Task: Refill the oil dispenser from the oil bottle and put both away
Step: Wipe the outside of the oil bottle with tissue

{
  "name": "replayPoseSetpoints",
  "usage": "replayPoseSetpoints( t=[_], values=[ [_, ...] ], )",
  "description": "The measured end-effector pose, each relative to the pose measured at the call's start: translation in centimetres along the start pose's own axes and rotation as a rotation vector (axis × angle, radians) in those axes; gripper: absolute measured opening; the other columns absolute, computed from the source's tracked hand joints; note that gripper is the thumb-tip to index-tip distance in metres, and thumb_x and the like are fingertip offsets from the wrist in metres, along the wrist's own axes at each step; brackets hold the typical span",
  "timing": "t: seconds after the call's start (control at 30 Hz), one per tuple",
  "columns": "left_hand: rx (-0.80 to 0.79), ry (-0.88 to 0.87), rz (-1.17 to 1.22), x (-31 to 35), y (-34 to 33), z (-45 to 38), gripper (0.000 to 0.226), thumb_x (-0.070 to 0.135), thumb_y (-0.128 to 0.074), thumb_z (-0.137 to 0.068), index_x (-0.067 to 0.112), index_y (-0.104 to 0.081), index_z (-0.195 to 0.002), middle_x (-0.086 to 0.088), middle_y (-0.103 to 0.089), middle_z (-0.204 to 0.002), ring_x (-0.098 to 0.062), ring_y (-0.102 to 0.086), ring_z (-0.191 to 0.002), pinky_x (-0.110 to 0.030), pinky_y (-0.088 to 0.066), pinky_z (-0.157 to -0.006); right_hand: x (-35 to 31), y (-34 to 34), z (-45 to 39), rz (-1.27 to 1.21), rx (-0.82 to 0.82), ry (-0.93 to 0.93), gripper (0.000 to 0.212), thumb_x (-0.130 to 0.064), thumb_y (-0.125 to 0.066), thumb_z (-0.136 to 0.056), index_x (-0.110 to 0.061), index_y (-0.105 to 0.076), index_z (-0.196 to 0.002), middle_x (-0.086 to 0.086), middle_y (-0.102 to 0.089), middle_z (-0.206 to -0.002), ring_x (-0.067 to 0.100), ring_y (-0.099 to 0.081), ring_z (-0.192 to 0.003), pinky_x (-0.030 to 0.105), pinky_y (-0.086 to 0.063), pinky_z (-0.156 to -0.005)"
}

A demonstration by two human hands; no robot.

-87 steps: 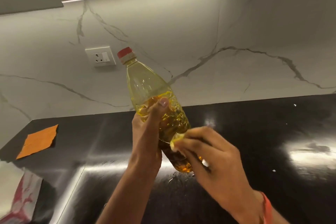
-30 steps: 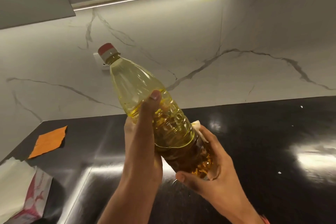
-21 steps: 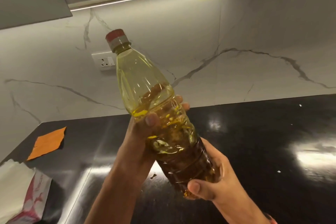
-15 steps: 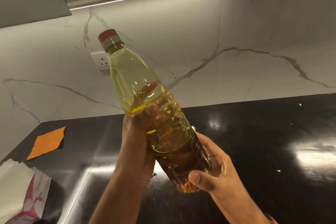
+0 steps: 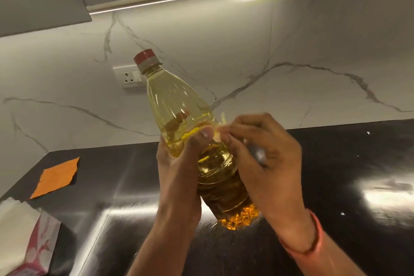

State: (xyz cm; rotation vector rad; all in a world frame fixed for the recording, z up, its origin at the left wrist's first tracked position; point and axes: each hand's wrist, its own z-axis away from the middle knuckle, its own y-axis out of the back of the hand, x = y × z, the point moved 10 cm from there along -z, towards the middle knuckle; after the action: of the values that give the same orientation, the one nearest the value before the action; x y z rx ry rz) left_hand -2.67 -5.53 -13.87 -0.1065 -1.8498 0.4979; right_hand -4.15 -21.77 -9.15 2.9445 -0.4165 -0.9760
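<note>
Head view: everything below is read left to right across the one frame.
Worktop edge: a white and red packet [image 5: 24, 240] and an orange cloth [image 5: 56, 177] lie on the black worktop [image 5: 336, 231], well apart from the hands.
Left hand: the left hand [image 5: 179, 172] grips the oil bottle [image 5: 192, 123] round its middle, thumb pressed on the near face, the other fingers wrapped behind and mostly hidden.
Oil bottle: it is held in the air above the worktop, base toward the person, red cap [image 5: 146, 58] on and pointing up and left toward the wall socket [image 5: 130, 77]. Its long axis leans away and leftward.
Right hand: the right hand [image 5: 264, 154] sits just right of the bottle's middle, fingers curled and pinching a small pale scrap [image 5: 220, 126], probably tissue, against the bottle's side, close to the left thumb.
Key relation: the bottle lies directly left of the right fingers, touching the scrap; the left hand carries the weight.
Judgement: this looks like wiping oil off the bottle before storing it. No dispenser is in view.
Risk: oily plastic could slip in a one-handed hold.
</note>
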Motion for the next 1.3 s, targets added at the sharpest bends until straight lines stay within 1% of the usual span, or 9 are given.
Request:
replayPoseSetpoints(
  t=[0.1, 0.27, 0.4, 0.53, 0.8, 0.93, 1.07, 1.23, 1.3],
  values=[
    [-0.006, 0.000, 0.001, 0.1, -0.1, 0.0, 0.068, 0.040, -0.077, -0.067, 0.016, -0.064, -0.129, -0.009, -0.075, -0.107, -0.030, -0.075, -0.101, -0.041, -0.061, -0.079, -0.8, -0.9, -2.5, -0.008, -0.050, 0.003, 0.014, -0.011, -0.075, -0.090, -0.016, -0.080, -0.102, -0.003, -0.075, -0.097, 0.010, -0.068, -0.090, 0.021, -0.053, -0.072],
    [0.065, -0.026, 0.058, 1.1, 1.9, -1.0, 0.049, 0.034, -0.077, -0.065, 0.019, -0.068, -0.111, -0.003, -0.067, -0.088, -0.020, -0.068, -0.077, -0.038, -0.059, -0.067, 0.6, -0.9, 0.9, 0.012, -0.139, 0.013, 0.013, -0.009, -0.078, -0.088, -0.014, -0.080, -0.099, -0.004, -0.074, -0.096, 0.008, -0.070, -0.088, 0.024, -0.057, -0.074],
    [0.110, -0.025, -0.007, 1.0, 3.5, -1.4, 0.062, 0.039, -0.078, -0.063, 0.022, -0.067, -0.122, -0.006, -0.070, -0.098, -0.031, -0.070, -0.089, -0.048, -0.061, -0.075, 3.1, 0.1, 5.2, 0.040, -0.134, -0.102, 0.015, -0.017, -0.079, -0.085, -0.015, -0.081, -0.100, -0.008, -0.074, -0.097, 0.007, -0.071, -0.090, 0.024, -0.059, -0.075],
    [0.096, -0.034, -0.022, 0.3, 2.6, -1.5, 0.076, 0.039, -0.079, -0.062, 0.016, -0.062, -0.133, -0.005, -0.071, -0.098, -0.024, -0.072, -0.087, -0.034, -0.060, -0.071, 1.1, -0.7, 2.2, 0.051, -0.088, -0.012, 0.014, -0.011, -0.077, -0.087, -0.012, -0.079, -0.100, -0.002, -0.074, -0.097, 0.006, -0.070, -0.090, 0.020, -0.056, -0.079],
    [0.128, -0.003, 0.060, -0.3, 2.1, -2.0, 0.059, 0.029, -0.079, -0.068, 0.020, -0.064, -0.125, -0.004, -0.070, -0.094, -0.024, -0.070, -0.087, -0.036, -0.060, -0.071, 0.7, -1.2, 1.1, 0.103, -0.068, 0.037, 0.015, -0.004, -0.077, -0.086, -0.010, -0.079, -0.099, 0.000, -0.074, -0.097, 0.004, -0.068, -0.091, 0.015, -0.053, -0.081],
    [0.221, 0.004, -0.007, -0.1, 4.1, -2.5, 0.076, 0.039, -0.081, -0.064, 0.027, -0.059, -0.135, -0.012, -0.073, -0.117, -0.034, -0.075, -0.104, -0.059, -0.062, -0.087, 5.7, 0.0, 6.6, 0.043, -0.082, -0.287, 0.015, -0.016, -0.075, -0.084, -0.020, -0.079, -0.098, -0.012, -0.075, -0.095, 0.008, -0.072, -0.092, 0.024, -0.059, -0.078],
    [0.281, 0.023, -0.030, -0.8, 4.5, -2.3, 0.084, 0.048, -0.079, -0.061, 0.027, -0.056, -0.139, -0.009, -0.072, -0.123, -0.029, -0.075, -0.110, -0.058, -0.061, -0.093, 9.6, 0.0, 9.7, -0.161, 0.038, -0.701, 0.019, -0.009, -0.074, -0.085, -0.023, -0.078, -0.097, -0.007, -0.078, -0.089, 0.010, -0.074, -0.086, 0.020, -0.059, -0.075],
    [0.318, 0.028, 0.009, -1.6, 4.3, -1.8, 0.083, 0.044, -0.081, -0.065, 0.022, -0.055, -0.141, -0.016, -0.070, -0.125, -0.042, -0.070, -0.116, -0.064, -0.058, -0.095, 11.8, -3.8, 13.5, -0.859, 0.223, -1.232, 0.024, -0.009, -0.068, -0.079, -0.008, -0.072, -0.102, 0.009, -0.076, -0.092, 0.014, -0.071, -0.080, 0.022, -0.060, -0.070],
    [0.297, 0.025, -0.001, -2.1, 3.8, -1.4, 0.082, 0.044, -0.083, -0.067, 0.028, -0.054, -0.141, -0.008, -0.072, -0.126, -0.032, -0.073, -0.114, -0.060, -0.058, -0.097, 11.8, -5.6, 14.6, -1.032, 0.280, -1.381, 0.032, -0.003, -0.066, -0.075, -0.006, -0.068, -0.106, 0.011, -0.076, -0.092, 0.017, -0.071, -0.081, 0.025, -0.062, -0.066]
  ],
)
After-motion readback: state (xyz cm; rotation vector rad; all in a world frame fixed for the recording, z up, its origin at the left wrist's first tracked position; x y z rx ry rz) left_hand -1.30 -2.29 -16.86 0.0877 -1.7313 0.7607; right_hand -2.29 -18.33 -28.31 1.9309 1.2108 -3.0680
